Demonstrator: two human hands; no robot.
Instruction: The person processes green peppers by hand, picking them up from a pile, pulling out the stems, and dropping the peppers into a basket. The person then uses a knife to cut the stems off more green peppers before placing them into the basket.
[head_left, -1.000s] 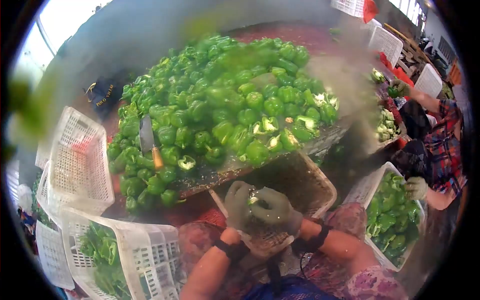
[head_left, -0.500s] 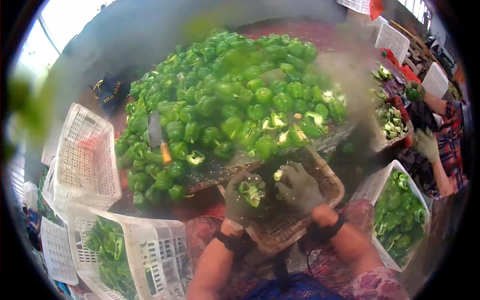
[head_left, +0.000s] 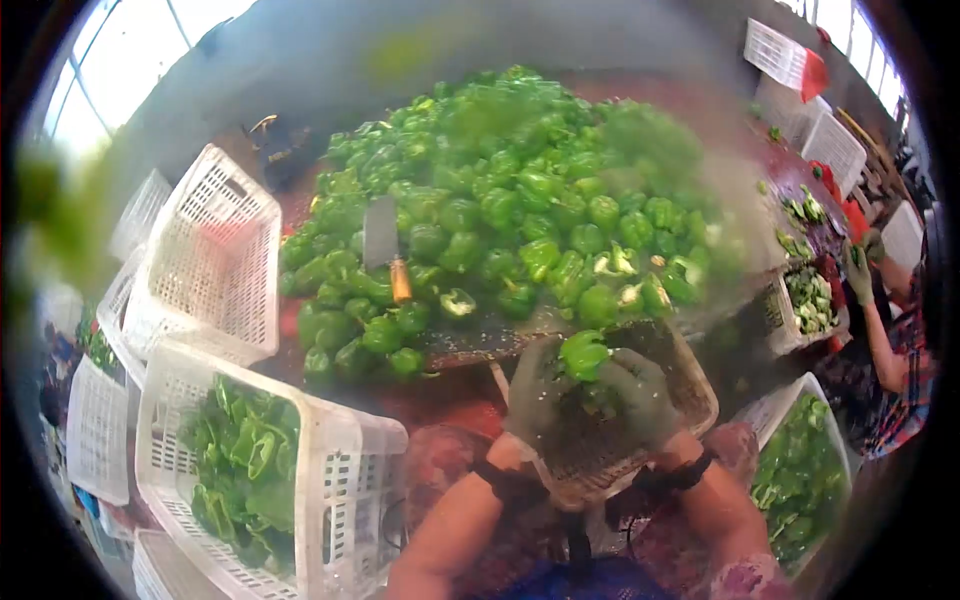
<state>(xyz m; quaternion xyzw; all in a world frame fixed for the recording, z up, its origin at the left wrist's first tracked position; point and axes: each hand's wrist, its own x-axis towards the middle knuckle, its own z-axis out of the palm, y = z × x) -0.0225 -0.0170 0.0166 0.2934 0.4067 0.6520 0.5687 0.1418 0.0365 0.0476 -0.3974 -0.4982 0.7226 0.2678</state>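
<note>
My gloved left hand (head_left: 539, 392) is closed around a green bell pepper (head_left: 583, 355) above a brown, stained basket (head_left: 706, 402). My gloved right hand (head_left: 645, 396) is on the other side of that pepper, fingers curled towards it; the lens haze hides whether they grip it too. Past the basket, a large heap of green bell peppers (head_left: 480, 205) covers the table. A cleaver with a wooden handle (head_left: 401, 281) lies on the heap's left part. Several cut-open peppers (head_left: 458, 303) show pale insides along the near edge.
Left of me, a white crate (head_left: 340, 470) holds green pepper pieces, with another white crate (head_left: 215, 270) behind it. At right stands a crate of peppers (head_left: 800, 480). Beyond it, a co-worker's gloved hand (head_left: 858, 272) is near a box of pale cuttings (head_left: 810, 300).
My view has shifted, so the scene sits further right. The hollow pepper with its pale inside showing now presents green skin, and my right hand, which held a pale core, has closed in beside it.
</note>
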